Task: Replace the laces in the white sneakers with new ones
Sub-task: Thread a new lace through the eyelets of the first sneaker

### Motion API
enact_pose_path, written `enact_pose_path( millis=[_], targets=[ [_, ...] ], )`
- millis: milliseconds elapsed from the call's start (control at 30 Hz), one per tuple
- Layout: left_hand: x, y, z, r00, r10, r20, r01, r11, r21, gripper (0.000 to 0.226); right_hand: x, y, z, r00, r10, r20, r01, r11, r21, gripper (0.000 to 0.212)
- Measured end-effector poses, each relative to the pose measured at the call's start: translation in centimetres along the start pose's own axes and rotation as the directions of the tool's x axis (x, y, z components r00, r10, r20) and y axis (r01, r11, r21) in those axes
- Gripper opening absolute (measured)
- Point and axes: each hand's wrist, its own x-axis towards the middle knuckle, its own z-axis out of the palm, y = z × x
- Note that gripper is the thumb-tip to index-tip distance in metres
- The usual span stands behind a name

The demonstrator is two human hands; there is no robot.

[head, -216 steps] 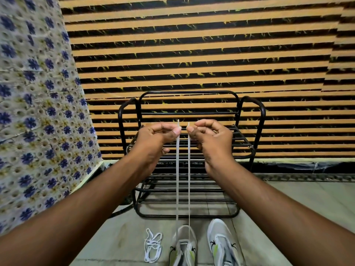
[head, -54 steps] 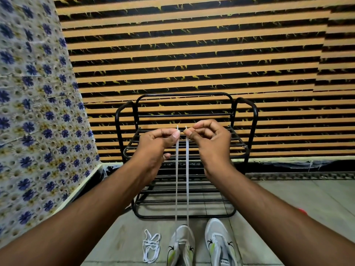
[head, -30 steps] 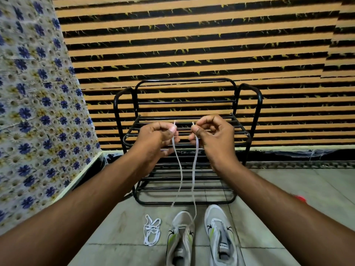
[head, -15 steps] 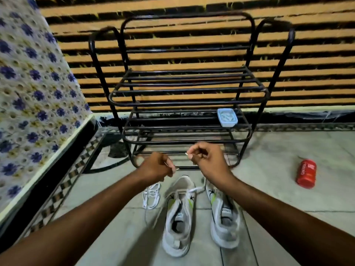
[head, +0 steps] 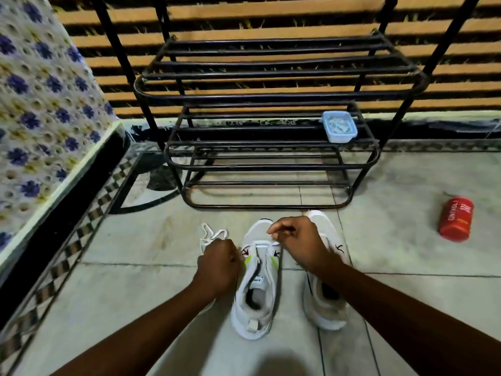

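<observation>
Two white sneakers stand side by side on the tiled floor, toes toward the rack. A new white lace (head: 260, 243) crosses the lowest eyelets of the left sneaker (head: 256, 299). My left hand (head: 218, 263) is closed beside that shoe's left flank, gripping one lace end. My right hand (head: 296, 240) hovers over the toe area, pinching the other end, and partly covers the right sneaker (head: 326, 308), which shows no lace. A loose bundle of white lace (head: 212, 235) lies on the floor just beyond my left hand.
A black metal shoe rack (head: 271, 126) stands right behind the sneakers, with a small pale blue box (head: 339, 126) on a lower shelf. A red can (head: 456, 219) lies on the floor at right. A floral-covered bed edge (head: 40, 109) runs along the left.
My hands have come down from chest height, where they held both lace ends taut and even, to the left sneaker. The view has tipped down toward the floor.
</observation>
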Motion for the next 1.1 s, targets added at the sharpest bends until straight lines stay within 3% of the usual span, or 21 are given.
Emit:
enact_pose_path(
  millis=[33,100,200,300,367,533,733,1100],
  targets=[
    [-0.5,0.3,-0.1,0.997,0.005,-0.08,-0.003,1.0,0.031,0.011,-0.1,0.1,0.1,1.0,0.001,0.007,-0.001,1.0,-0.014,0.016],
    [-1.4,0.9,-0.4,0.977,0.105,-0.186,-0.122,0.989,-0.084,0.014,-0.5,0.0,0.4,1.0,0.009,0.015,-0.008,0.999,-0.042,0.016],
    [-2.0,1.4,-0.7,0.972,0.227,-0.06,-0.235,0.942,-0.241,0.032,-0.6,-0.4,0.9,0.999,0.036,0.022,-0.034,0.996,-0.083,0.014],
    [-1.3,1.7,0.1,0.975,0.196,0.102,-0.186,0.977,-0.107,0.045,-0.7,-0.7,1.6,0.997,0.07,0.04,-0.066,0.993,-0.093,0.014],
    [-0.8,1.9,1.0,0.983,0.164,0.082,-0.158,0.985,-0.072,0.037,-0.8,-0.5,2.1,0.995,0.087,0.05,-0.081,0.99,-0.119,0.015],
    [0.0,1.2,2.6,0.998,-0.011,-0.058,-0.007,0.954,-0.3,0.017,-0.7,0.4,3.1,0.994,0.105,0.035,-0.096,0.973,-0.21,0.019],
    [0.3,0.1,2.6,0.987,-0.138,0.08,0.158,0.768,-0.621,0.018,-0.2,0.8,3.9,0.993,0.114,0.014,-0.109,0.974,-0.198,0.019],
    [-0.3,0.7,2.3,0.972,-0.17,0.163,0.236,0.662,-0.712,0.024,-0.1,1.4,4.8,0.978,0.187,-0.094,-0.196,0.976,-0.099,0.021]
  ],
)
